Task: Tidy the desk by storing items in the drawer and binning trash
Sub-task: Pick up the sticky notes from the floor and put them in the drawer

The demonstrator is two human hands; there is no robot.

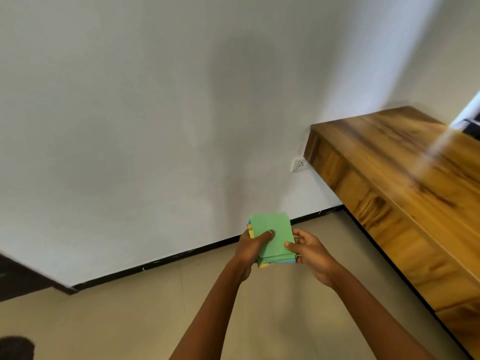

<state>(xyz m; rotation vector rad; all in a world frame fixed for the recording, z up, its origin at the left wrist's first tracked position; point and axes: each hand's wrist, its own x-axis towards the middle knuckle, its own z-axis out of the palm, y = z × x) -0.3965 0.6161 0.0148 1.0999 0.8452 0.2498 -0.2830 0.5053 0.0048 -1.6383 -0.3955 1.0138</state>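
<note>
Two bare arms reaching up from the bottom edge. Left hand curled round the left side of a stack of colored paper pads, thumb flat on the green top sheet. Right hand pinching the right side, thumb on top too. Each grip clamped on the stack. Stack held up in the air over the beige floor, green on top, blue and yellow edges below. Wooden tabletop at three o'clock, well apart. White wall socket beside its corner. White wall farthest back.
</note>
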